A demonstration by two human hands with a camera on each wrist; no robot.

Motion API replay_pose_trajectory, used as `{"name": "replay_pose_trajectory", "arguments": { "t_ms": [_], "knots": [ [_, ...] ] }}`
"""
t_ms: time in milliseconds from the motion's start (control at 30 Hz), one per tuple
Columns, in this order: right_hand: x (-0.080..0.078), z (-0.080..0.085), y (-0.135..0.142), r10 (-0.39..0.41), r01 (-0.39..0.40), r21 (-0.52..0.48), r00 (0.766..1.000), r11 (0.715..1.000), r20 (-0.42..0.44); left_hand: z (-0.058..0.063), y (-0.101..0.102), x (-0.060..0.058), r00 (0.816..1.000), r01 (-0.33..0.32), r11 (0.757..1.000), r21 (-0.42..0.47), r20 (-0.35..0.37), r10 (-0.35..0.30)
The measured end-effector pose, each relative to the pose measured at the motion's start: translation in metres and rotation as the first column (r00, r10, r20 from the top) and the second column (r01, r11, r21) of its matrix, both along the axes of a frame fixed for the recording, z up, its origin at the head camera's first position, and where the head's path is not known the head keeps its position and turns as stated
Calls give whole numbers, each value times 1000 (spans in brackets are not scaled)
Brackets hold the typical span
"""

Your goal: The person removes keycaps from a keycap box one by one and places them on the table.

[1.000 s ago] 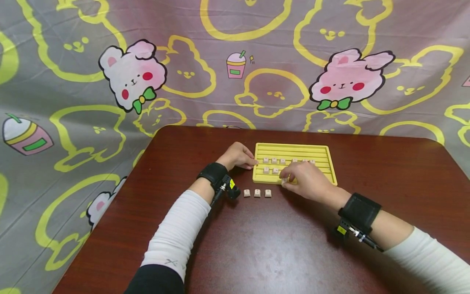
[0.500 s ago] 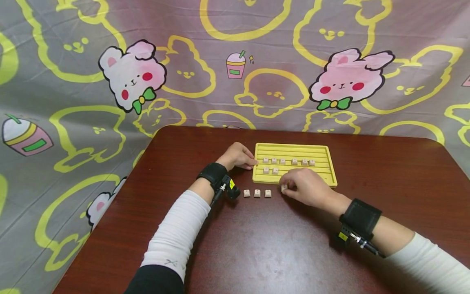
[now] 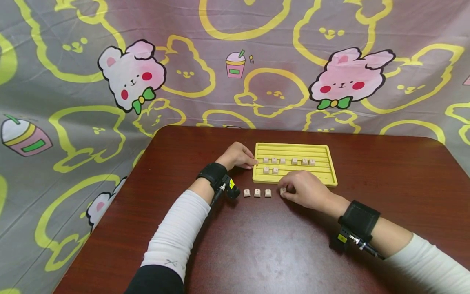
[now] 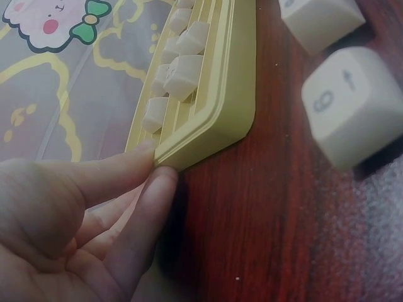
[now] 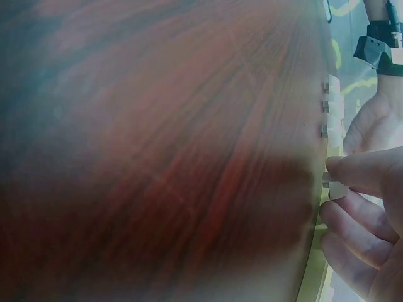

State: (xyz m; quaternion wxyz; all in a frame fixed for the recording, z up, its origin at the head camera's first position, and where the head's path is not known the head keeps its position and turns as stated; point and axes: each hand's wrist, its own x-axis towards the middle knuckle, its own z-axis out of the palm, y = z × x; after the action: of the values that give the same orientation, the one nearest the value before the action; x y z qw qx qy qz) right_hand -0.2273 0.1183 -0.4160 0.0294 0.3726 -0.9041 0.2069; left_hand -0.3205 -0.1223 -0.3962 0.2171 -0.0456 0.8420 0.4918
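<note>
The right grip (image 3: 306, 190) has one keycap (image 3: 282, 190) pinched, and three more keycaps (image 3: 257, 193) line up on the counter (image 3: 257, 245) just left of it! The left grip (image 3: 238, 156) pinches the yellow tray (image 3: 323, 153) by its side. Beyond the right grip, eight keycaps (image 3: 282, 161) sit in the tray; it looks part-done, the row's fourth spot apparently unsettled.

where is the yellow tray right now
In the head view, the yellow tray lies right of centre on the table, just beyond three loose keycaps, with the left hand at its left edge.
</note>
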Motion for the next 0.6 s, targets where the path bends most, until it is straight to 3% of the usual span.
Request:
{"name": "replay_pose_trajectory", "arguments": {
  "t_ms": [600],
  "knots": [
    [1,0,-5,-4,3,39,1000,999,6,-4,-1,-1,1000,-2,1000,17,-11,2]
  ]
}}
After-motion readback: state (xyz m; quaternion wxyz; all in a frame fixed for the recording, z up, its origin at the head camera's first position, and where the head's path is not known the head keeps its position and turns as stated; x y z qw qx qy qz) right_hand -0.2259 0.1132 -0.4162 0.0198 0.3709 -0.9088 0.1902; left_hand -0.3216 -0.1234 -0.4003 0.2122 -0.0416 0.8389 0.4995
